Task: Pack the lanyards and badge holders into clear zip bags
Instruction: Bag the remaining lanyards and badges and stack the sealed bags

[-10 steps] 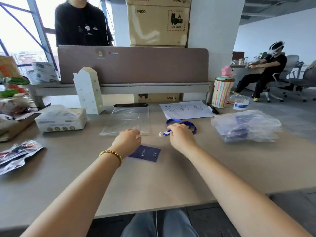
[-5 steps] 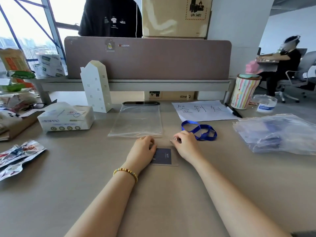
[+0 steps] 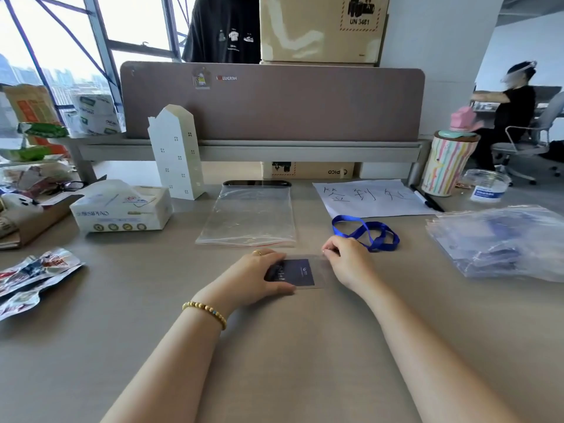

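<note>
Landmark for all positions: the one empty clear zip bag point(image 3: 248, 216), lying flat on the desk point(image 3: 305, 346) with its red-lined mouth toward the person.

Far left of the bag, at the desk edge: snack wrappers point(image 3: 29, 277), at least two, exact count unclear. Left of the bag: one tissue box point(image 3: 122, 209). Behind it and just left of the bag's far corner: one white house-shaped paper box point(image 3: 177, 154), upright.

Just nearer than the bag's mouth: one badge holder point(image 3: 300, 271), clear sleeve with a dark blue card inside, flat on the desk. The left hand point(image 3: 256, 277) lies over the holder's left side, fingers laid across the top and thumb along the near edge, curled about it; one ring and one bead bracelet are seen. The right hand point(image 3: 348, 259) is at the holder's upper right corner, fingertips drawn together in a pinch on the corner or the lanyard's end there; which of the two cannot be told.

Right of the bag: one blue lanyard point(image 3: 370, 232), loosely looped on the desk, its near end at the right hand. Behind it: one sheet of paper point(image 3: 372, 198) with handwritten characters, one marker pen point(image 3: 427, 201) at its right edge. Further right: one striped tumbler point(image 3: 447, 166), one small clear jar point(image 3: 485, 186).

Far right of the bag: a pile of filled zip bags point(image 3: 500, 239) holding blue items; count not discernible
</note>
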Available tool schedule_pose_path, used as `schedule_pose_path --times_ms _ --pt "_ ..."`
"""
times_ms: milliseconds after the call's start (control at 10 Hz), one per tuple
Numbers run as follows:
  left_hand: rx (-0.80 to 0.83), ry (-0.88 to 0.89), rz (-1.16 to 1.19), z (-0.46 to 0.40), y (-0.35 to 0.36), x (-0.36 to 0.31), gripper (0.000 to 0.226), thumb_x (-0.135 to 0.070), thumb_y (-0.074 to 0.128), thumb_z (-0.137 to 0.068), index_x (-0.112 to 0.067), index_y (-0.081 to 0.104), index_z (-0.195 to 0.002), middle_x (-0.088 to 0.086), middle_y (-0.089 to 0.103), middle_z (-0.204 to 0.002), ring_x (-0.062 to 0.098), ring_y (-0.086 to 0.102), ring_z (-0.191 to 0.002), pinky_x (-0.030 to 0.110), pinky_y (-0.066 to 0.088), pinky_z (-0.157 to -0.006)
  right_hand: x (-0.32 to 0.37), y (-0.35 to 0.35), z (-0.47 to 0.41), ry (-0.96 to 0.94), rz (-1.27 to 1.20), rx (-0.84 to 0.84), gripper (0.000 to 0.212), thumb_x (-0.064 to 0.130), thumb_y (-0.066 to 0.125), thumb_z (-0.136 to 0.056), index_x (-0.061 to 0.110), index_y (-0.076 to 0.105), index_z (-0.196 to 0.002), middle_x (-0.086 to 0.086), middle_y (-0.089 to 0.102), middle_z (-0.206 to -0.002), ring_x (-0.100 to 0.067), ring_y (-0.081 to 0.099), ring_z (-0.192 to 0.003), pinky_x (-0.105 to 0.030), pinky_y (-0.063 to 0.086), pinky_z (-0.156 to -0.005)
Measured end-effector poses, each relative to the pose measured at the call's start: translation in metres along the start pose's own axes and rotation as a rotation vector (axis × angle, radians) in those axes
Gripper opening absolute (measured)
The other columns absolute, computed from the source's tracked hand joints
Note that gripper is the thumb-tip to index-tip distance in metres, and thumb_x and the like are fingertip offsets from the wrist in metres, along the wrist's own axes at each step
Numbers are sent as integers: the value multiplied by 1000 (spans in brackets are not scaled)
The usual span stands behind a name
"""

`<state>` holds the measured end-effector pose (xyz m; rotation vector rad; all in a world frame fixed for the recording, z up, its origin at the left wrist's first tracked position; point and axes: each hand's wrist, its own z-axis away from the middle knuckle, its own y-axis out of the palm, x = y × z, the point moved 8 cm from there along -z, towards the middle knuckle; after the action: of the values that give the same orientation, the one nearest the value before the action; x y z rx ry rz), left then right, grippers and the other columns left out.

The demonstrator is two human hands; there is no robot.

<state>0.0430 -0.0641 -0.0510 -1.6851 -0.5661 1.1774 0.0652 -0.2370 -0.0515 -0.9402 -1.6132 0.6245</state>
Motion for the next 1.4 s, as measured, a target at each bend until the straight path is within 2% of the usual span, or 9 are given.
schedule_pose_path --times_ms 400,500,600,700,900,1100,1200,1300,1400 --pt "-209 -148 -141 -9 6 -3 57 -56 52 -84 -23 48 -129 2 51 -128 22 46 -120 32 43 -91 18 -14 19 164 102 9 24 7 38 -95 3 49 -115 -18 58 -110 -18 41 -80 -17 26 -52" --pt "-213 -148 -139 -9 8 -4 52 -54 51 -85 -23 50 -126 1 55 -123 21 51 -114 30 43 -85 27 -1 22 161 191 216 18 3 41 -93 11 51 -105 -9 55 -98 -15 47 -87 -18 28 -59" --pt "-220 -144 -137 -9 8 -6 53 -55 52 -85 -23 50 -127 1 54 -125 20 48 -118 30 43 -88 9 -7 12 231 16 228 17 1 40 -93 15 49 -96 -8 47 -79 -23 48 -85 -21 24 -55" --pt "-152 -212 -132 -6 11 4 70 -65 52 -79 -28 37 -137 9 34 -145 28 27 -137 38 30 -108 -22 -27 4 363 -396 100 13 9 49 -92 4 58 -99 -25 62 -104 -22 48 -83 -26 38 -62" --pt "-88 -138 -76 -2 6 4 73 -56 57 -81 -23 33 -141 2 40 -144 20 34 -133 29 30 -106 -14 -7 5 316 -372 267 29 17 31 -101 -1 53 -106 -6 72 -103 -18 53 -85 -24 40 -60" --pt "-90 -145 -151 -2 3 -2 66 -59 55 -81 -25 37 -136 6 47 -134 25 44 -122 35 42 -99 -12 -14 10 355 -439 118 19 4 32 -99 1 48 -110 -12 67 -107 -14 51 -81 -8 37 -53" --pt "-104 -227 -199 -1 -2 3 81 -66 57 -75 -28 30 -141 5 36 -142 26 31 -132 39 29 -107 -10 -24 15 271 -174 -43 16 -14 36 -84 0 44 -87 -9 55 -84 -20 47 -77 -21 35 -62" --pt "-67 -252 -182 -2 -1 8 86 -69 58 -71 -27 29 -141 5 31 -145 27 25 -134 39 24 -109 0 -24 14 131 8 -61 13 14 39 -97 8 48 -89 -2 52 -81 -26 48 -82 -29 32 -57" --pt "23 -241 -100 3 2 13 95 -68 59 -71 -31 14 -146 5 11 -154 30 10 -141 42 14 -114 14 -32 15 39 5 -116 22 20 43 -97 5 57 -104 -8 57 -104 -28 51 -100 -35 40 -77"
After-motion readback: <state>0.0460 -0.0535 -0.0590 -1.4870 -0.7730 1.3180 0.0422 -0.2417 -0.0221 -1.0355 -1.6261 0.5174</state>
